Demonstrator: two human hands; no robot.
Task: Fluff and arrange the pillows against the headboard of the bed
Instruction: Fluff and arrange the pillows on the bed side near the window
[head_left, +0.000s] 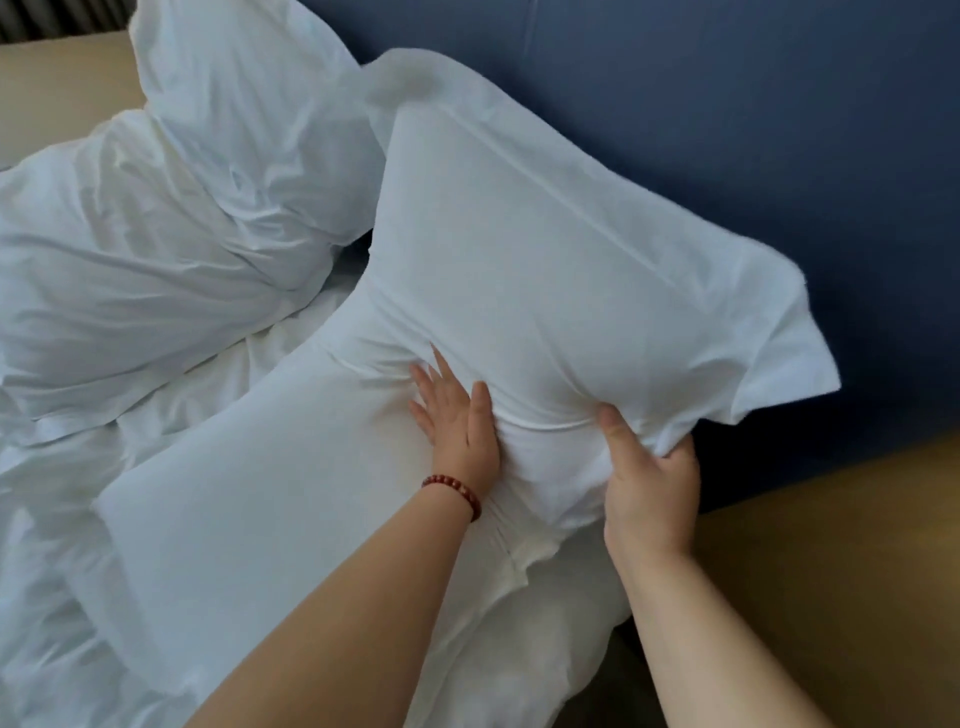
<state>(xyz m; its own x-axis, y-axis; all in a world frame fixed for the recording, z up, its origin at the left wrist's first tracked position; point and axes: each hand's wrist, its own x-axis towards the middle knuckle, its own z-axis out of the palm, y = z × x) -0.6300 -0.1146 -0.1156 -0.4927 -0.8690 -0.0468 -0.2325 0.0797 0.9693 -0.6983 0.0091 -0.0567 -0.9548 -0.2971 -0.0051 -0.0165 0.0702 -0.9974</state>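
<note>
Two bare forearms reach in from below. The right hand (649, 483) pinches the lower edge of a white pillow (545, 249), thumb on top and fingers curled under the fabric. The left hand (457, 421), a red bead bracelet (457, 491) on its wrist, lies flat with fingers spread, holding nothing, pressed where that pillow meets a second pillow (270, 509) lying flat. The gripped pillow leans on the blue headboard (727, 130). Further crumpled pillows (171, 208) sit left, on white bedding (47, 597)

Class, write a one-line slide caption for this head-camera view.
Left hand presses flat on a white pillow propped against the blue headboard; right hand pinches its lower edge.
</note>
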